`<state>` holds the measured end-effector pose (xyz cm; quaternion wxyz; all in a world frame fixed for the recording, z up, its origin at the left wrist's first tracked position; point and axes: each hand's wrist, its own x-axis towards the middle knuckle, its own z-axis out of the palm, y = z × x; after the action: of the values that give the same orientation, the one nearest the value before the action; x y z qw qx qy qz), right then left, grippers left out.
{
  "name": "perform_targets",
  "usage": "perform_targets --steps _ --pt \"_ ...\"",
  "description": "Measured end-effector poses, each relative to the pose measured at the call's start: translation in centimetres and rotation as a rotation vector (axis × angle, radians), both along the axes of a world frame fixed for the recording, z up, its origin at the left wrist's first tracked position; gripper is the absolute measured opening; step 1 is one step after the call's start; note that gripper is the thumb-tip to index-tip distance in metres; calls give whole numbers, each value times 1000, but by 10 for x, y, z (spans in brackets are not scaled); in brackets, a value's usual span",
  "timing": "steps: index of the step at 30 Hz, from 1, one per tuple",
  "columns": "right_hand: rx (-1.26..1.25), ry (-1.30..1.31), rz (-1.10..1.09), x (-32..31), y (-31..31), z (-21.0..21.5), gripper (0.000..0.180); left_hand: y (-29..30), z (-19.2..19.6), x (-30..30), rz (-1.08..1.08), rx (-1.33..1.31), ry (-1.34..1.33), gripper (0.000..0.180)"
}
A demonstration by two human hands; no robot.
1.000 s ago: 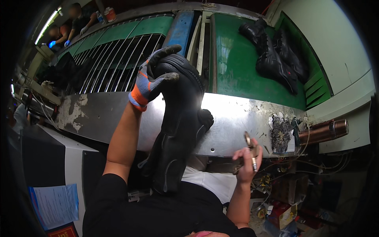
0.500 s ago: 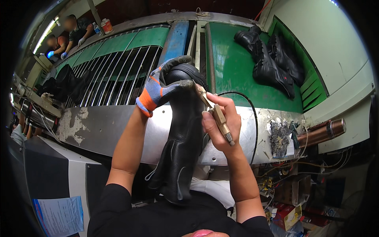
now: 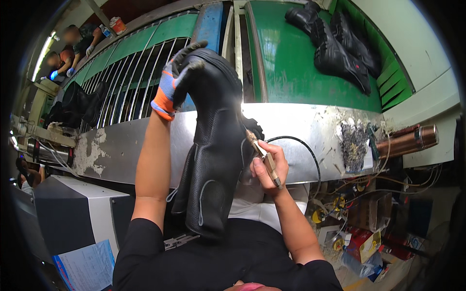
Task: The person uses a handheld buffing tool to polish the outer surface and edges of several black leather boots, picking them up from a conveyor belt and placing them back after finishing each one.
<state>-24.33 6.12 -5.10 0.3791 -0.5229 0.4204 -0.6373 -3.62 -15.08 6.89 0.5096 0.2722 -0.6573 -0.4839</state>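
Bare right hand point(image 3: 270, 170) closed round brass tool point(image 3: 266, 160); tip beside boot point(image 3: 213, 116) near heel, contact unclear. Boot held over metal ledge point(image 3: 301, 123), toe gripped by gloved left hand point(image 3: 170, 86). Step, judged: tool work at boot's side. Next move calls for steady boot, controlled tip. Hose point(image 3: 303, 141) loops right, could snag. Beyond: green belt point(image 3: 281, 68), black boots point(image 3: 340, 63).

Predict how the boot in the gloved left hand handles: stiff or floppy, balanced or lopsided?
The boot is probably stiff at the toe, which looks full and rounded. The shaft is likely floppier: its leather creases and a flap stands apart. The thick heel suggests more weight at the foot end.
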Motion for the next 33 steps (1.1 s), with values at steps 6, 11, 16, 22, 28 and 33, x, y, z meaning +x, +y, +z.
perform_targets --steps 6,11,16,22,28,33 --pt "186 -191 46 -9 19 -7 36 -3 -15 19 29 92 53 58" --pt "156 -253 131 -20 27 -2 40 0 -29 37 127 95 0 63" --pt "-129 168 -68 -23 -7 24 48 6 -24 37 107 119 8 62" --pt "-398 362 111 -6 -73 67 70 10 -12 22 127 29 -104 61" --pt "-405 610 78 -13 -53 51 66 6 -18 27 133 21 -124 62" --pt "111 266 133 -44 -8 32 47 13 -12 24 138 12 -135 68"
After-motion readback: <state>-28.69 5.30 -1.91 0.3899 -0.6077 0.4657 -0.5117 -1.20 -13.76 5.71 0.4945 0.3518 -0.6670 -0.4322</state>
